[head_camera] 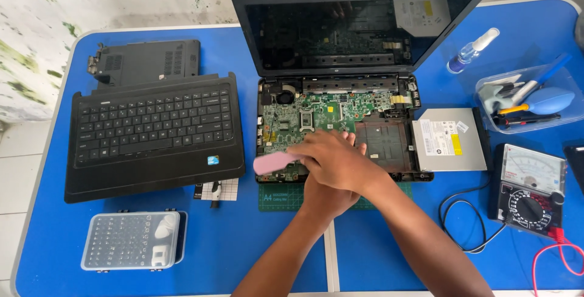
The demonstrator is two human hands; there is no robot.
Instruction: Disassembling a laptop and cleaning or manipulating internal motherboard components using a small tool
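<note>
Blue surface [48, 236], white edge, pale floor at left. Item: opened laptop [359, 23] at centre, screen upright, green mainboard [304, 114] exposed. Right hand [334, 160] lies over the mainboard's lower edge, fingers closed around a pink brush handle [274, 163] pointing left. Left hand [325, 196] sits beneath the right, mostly hidden; its grip cannot be told, possibly resting on the chassis. Removed keyboard deck [152, 132] left; optical drive [450, 145] just right of the chassis; analogue multimeter [529, 190] far right; screwdriver bit case [131, 240] near left.
</note>
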